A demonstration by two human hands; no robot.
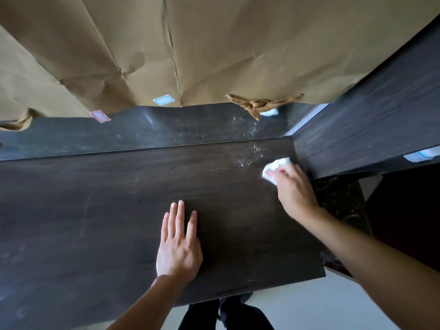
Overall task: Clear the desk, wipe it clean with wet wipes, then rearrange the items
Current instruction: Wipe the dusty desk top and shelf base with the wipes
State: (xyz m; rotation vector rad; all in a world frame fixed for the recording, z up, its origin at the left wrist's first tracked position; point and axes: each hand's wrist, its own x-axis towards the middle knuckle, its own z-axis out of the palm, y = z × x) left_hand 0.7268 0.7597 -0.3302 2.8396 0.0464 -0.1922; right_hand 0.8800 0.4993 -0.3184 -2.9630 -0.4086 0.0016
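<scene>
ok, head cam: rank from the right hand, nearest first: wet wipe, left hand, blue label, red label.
From the right hand:
1. wet wipe, under its fingers, desk's right rear corner
2. left hand, flat, centre front
3. blue label, on the paper behind
4. red label, further left

- The desk (114,210) is a dark wood-grain slab, flat and bare across its broad middle, with faint pale smears on the left.
- Small wet droplets glint on it near the far right corner.
- The wet wipe (273,169) is white and crumpled, pressed flat on the desk at that far right corner, just beside the droplets, partly hidden.
</scene>
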